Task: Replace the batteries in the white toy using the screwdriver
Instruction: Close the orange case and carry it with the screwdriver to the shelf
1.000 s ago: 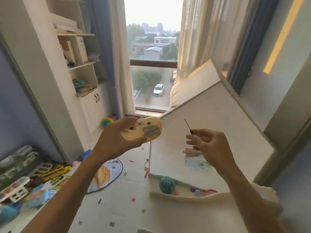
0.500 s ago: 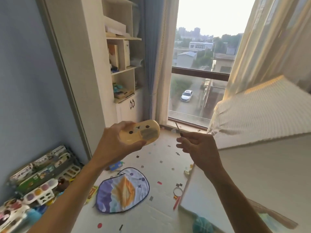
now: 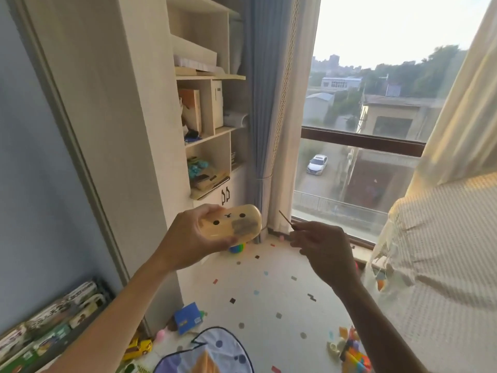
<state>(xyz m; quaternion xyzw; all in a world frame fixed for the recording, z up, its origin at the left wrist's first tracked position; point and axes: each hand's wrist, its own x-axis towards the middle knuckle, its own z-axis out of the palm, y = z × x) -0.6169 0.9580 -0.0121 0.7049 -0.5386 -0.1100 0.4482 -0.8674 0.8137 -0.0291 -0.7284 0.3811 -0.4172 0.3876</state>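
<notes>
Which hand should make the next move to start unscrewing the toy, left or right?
Right. The right hand pinches the screwdriver, with its tip raised toward the toy but apart from it. The left hand grips the toy, so it is probably best left steadying it.

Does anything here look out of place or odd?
Toys lie scattered on the floor, such as a blue block and a yellow toy. The held white toy and screwdriver look intact.
</notes>
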